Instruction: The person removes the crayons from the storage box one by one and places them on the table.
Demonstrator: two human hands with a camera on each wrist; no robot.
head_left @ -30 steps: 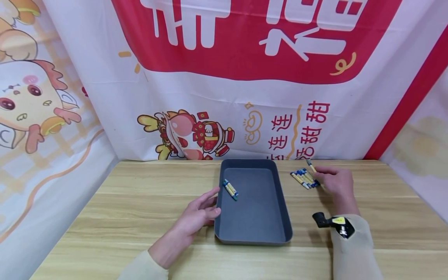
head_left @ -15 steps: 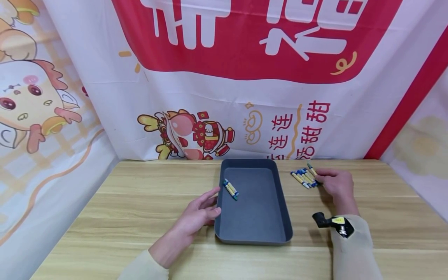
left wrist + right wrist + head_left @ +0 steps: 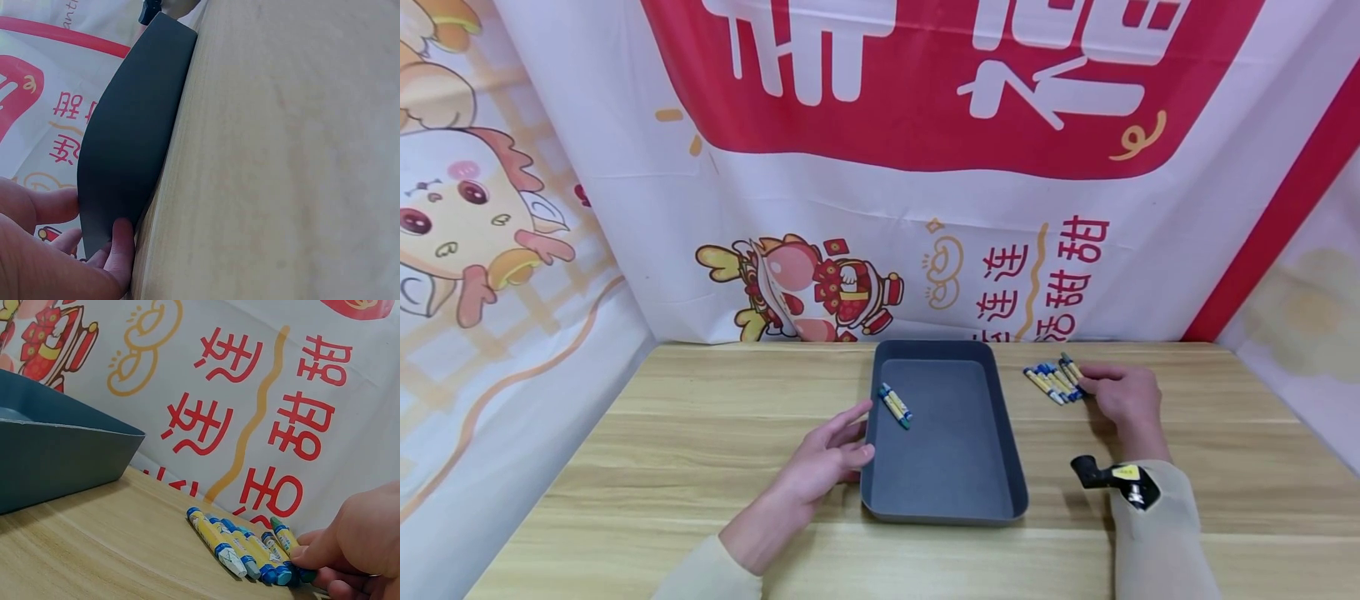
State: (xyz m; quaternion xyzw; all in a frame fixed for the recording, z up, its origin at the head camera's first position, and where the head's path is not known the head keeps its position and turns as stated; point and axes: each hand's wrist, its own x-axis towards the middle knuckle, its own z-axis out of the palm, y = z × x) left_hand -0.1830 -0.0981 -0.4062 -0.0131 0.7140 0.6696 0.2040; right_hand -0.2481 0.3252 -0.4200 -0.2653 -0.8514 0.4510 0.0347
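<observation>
Head view: my right hand (image 3: 1122,395) has lowered its crayon (image 3: 1070,367) back beside the crayon row (image 3: 1051,383) on the tabletop (image 3: 700,433), still pinching it. Left wrist view: left hand (image 3: 44,262) rests open against the tray (image 3: 125,144). Right wrist view: fingertips (image 3: 306,555) pinch the crayon's end, so the pick-up looks unfinished.

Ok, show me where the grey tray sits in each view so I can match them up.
Head: the tray lies mid-table, between the left hand and the right hand.
Left wrist: its dark outer wall runs up the left side, with the left hand's fingers against it.
Right wrist: its corner fills the left edge, apart from the crayons.
Shared landmark: the red-lettered banner.
</observation>
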